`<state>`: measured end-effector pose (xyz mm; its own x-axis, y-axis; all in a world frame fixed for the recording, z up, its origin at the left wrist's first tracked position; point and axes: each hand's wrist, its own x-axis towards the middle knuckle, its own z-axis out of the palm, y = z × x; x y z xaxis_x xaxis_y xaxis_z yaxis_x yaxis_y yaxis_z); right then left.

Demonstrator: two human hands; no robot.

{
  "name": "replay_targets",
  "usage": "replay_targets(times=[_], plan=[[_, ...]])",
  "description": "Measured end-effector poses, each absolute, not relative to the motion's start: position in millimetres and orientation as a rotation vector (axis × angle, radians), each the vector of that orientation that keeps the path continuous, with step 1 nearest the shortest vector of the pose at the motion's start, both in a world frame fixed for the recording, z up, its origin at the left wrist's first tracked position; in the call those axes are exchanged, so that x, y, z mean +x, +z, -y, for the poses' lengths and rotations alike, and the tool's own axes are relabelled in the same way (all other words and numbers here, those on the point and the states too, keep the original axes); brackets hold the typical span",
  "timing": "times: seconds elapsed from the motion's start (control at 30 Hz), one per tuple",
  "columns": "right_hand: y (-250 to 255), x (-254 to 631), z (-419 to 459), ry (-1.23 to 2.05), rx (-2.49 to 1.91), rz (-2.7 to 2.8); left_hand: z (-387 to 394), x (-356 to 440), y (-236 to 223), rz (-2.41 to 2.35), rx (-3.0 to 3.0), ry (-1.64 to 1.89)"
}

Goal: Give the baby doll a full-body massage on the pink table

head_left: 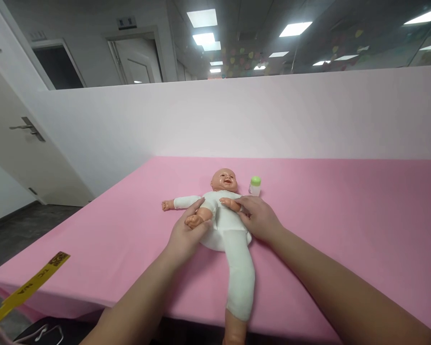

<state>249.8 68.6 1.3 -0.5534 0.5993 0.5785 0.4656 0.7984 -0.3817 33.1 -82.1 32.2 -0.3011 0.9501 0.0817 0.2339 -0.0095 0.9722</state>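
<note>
A baby doll (230,215) with a white cloth body and a bald plastic head lies on its back on the pink-covered table (326,215). My left hand (187,235) is wrapped round one of its legs, which is bent up so that the bare foot rests near the belly. On the other side, my right hand (260,218) grips the doll's arm, folded across its chest. The doll's other arm reaches out to the left, free of my hands. Its second leg stretches toward me and over the front table edge.
A small bottle (255,187) with a green cap stands to the right of the doll's head. A white low wall (273,115) runs behind the table. At the lower left hangs a yellow tag strip (32,285). A door (28,143) is at the far left.
</note>
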Motion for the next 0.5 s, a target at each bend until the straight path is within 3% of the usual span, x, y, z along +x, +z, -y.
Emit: replay_targets(times=[0.5], plan=[[-10, 303, -124, 0.669, -1.357, 1.579, 189, 29, 5, -2.014, 1.495, 1.378]])
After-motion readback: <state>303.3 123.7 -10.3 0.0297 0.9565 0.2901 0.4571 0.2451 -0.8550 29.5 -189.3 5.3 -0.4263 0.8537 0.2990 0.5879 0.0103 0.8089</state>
